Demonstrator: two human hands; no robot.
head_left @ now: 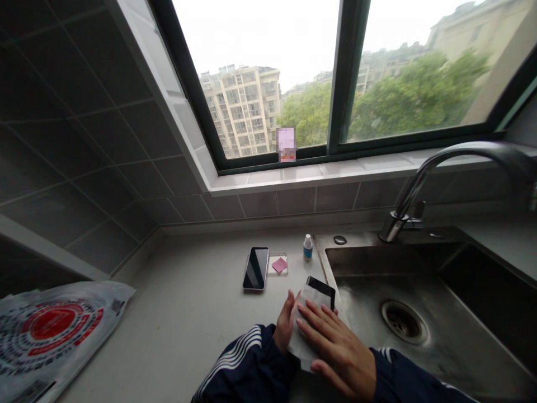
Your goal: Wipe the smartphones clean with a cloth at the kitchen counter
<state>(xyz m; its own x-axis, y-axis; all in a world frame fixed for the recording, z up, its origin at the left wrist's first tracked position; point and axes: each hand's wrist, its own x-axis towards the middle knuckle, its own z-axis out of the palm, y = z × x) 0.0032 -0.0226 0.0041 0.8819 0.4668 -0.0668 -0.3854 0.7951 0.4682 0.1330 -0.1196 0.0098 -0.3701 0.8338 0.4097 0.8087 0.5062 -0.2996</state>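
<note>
My left hand (285, 322) is closed around the edges of a dark phone (322, 287), its thumb up on the left side and its palm underneath. A thin white wipe (302, 350) covers most of the phone, leaving its black upper end bare. Flat on top of the wipe lies my right hand (339, 347), fingers stretched out and spread, pressing against it. Beyond my hands, a second phone (255, 268) with a dark screen rests on the counter. Beside it are a clear case (278, 256) with a pink folded cloth (279, 265) on it, and a small white-capped bottle (307, 247).
To the right is a steel sink (364, 288) with a drain (403, 322) and a chrome faucet (405, 201). A printed plastic bag (59, 324) lies on the left of the pale counter (180, 313). Behind runs a tiled window sill (260, 180).
</note>
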